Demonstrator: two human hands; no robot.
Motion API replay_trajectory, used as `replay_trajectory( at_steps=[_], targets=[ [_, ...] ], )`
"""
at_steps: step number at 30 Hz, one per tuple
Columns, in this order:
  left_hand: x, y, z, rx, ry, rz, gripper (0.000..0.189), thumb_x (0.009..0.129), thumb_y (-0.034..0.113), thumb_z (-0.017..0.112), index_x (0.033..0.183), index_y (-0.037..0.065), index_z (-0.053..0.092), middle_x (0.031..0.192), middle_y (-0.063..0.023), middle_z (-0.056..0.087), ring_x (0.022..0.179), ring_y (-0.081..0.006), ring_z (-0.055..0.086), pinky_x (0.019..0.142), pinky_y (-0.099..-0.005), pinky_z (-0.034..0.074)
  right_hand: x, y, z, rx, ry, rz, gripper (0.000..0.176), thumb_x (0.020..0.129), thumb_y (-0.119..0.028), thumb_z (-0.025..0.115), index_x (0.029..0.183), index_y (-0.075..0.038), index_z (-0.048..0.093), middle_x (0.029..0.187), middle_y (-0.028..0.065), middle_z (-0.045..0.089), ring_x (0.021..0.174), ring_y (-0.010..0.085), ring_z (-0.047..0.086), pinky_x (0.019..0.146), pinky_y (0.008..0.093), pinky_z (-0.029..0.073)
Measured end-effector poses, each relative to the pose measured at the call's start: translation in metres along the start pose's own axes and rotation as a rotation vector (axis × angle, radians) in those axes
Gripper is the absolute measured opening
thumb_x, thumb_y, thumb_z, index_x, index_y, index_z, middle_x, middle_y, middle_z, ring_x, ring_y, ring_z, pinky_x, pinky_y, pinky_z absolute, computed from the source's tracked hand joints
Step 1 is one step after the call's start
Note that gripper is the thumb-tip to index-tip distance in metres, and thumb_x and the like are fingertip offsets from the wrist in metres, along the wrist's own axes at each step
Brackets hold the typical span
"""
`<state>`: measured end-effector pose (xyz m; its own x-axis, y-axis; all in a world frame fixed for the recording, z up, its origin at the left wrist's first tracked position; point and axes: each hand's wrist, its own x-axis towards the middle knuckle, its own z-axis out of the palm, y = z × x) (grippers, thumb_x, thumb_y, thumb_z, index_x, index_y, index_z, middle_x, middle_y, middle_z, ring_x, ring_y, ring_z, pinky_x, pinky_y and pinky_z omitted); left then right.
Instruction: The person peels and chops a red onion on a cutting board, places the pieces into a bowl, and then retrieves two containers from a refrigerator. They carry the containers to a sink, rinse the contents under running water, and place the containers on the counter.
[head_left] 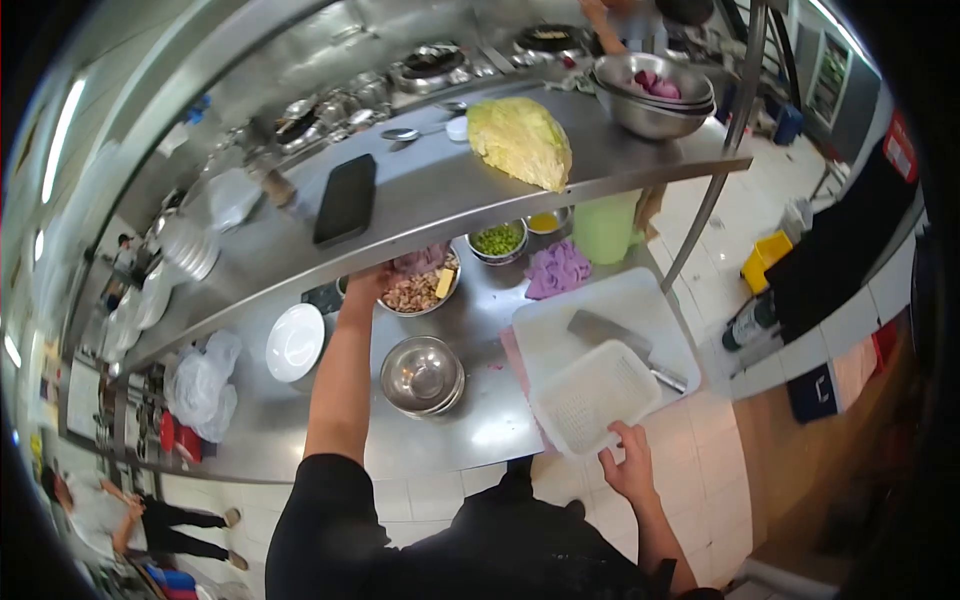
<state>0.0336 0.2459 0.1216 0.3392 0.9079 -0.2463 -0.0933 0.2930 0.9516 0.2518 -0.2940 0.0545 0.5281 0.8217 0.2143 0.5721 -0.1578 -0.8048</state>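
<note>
My left hand (370,281) reaches under the shelf edge to the left rim of a metal bowl (413,292). The bowl holds chopped brownish-pink pieces, a pinkish mass (424,260) and a yellow block (444,283). Its fingers are mostly hidden. My right hand (630,465) is at the near right edge of a white perforated plastic basket (597,398), thumb and forefinger apart. That basket lies on a white cutting board (648,300), partly over a cleaver (610,332). Stacked metal bowls (423,376) stand between my arms.
A white plate (295,343) and plastic bags (203,385) lie left. Behind are a bowl of chopped greens (497,240), a purple cloth (558,270) and a green jug (605,228). The shelf (430,205) overhead carries a cabbage (520,140), a black phone-like slab (345,199) and bowls (655,95).
</note>
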Motion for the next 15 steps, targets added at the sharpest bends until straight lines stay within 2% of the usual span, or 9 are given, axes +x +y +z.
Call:
replay_trajectory(
  at_steps=[1,5,8,10,15],
  targets=[
    [0.026,0.001,0.009,-0.080,-0.070,0.020,0.018,0.079,0.016,0.067,0.093,0.004,0.069,0.084,-0.0099,0.068,0.078,-0.0266,0.067,0.059,-0.0332,0.054,0.010,-0.004,0.007,-0.025,-0.004,-0.024,0.042,0.072,-0.004,0.069,0.111,-0.005,0.054,0.093,0.0160,0.052,0.086,0.0326,0.052,0.071,0.0379,0.045],
    [0.124,0.001,0.028,0.168,-0.097,0.068,0.019,0.078,0.017,0.069,0.093,0.005,0.069,0.084,-0.0102,0.068,0.079,-0.0265,0.067,0.061,-0.0340,0.054,0.032,-0.010,0.030,-0.113,0.009,-0.001,0.043,0.070,-0.005,0.070,0.110,-0.006,0.055,0.094,0.0157,0.052,0.089,0.0351,0.052,0.076,0.0404,0.046],
    [0.199,-0.013,0.051,0.536,-0.092,0.218,0.020,0.077,0.018,0.070,0.092,0.006,0.069,0.084,-0.0104,0.068,0.079,-0.0264,0.066,0.062,-0.0345,0.054,0.035,-0.014,0.037,-0.141,0.028,0.083,0.042,0.070,-0.005,0.071,0.110,-0.006,0.055,0.098,0.0153,0.053,0.094,0.0350,0.053,0.079,0.0403,0.046],
    [0.242,-0.032,0.065,0.857,-0.067,0.393,0.020,0.077,0.019,0.071,0.092,0.006,0.069,0.084,-0.0106,0.068,0.079,-0.0264,0.066,0.063,-0.0349,0.053,0.036,-0.020,0.036,-0.145,0.020,0.186,0.042,0.070,-0.005,0.070,0.109,-0.007,0.056,0.101,0.0143,0.054,0.096,0.0347,0.053,0.079,0.0400,0.047],
    [0.300,-0.077,0.092,1.416,-0.023,0.723,0.022,0.075,0.021,0.073,0.092,0.007,0.070,0.083,-0.0110,0.068,0.080,-0.0262,0.066,0.066,-0.0358,0.053,0.036,-0.015,0.044,-0.171,0.037,0.225,0.042,0.070,-0.005,0.070,0.109,-0.009,0.056,0.101,0.0119,0.054,0.097,0.0327,0.054,0.078,0.0404,0.048]
  ],
)
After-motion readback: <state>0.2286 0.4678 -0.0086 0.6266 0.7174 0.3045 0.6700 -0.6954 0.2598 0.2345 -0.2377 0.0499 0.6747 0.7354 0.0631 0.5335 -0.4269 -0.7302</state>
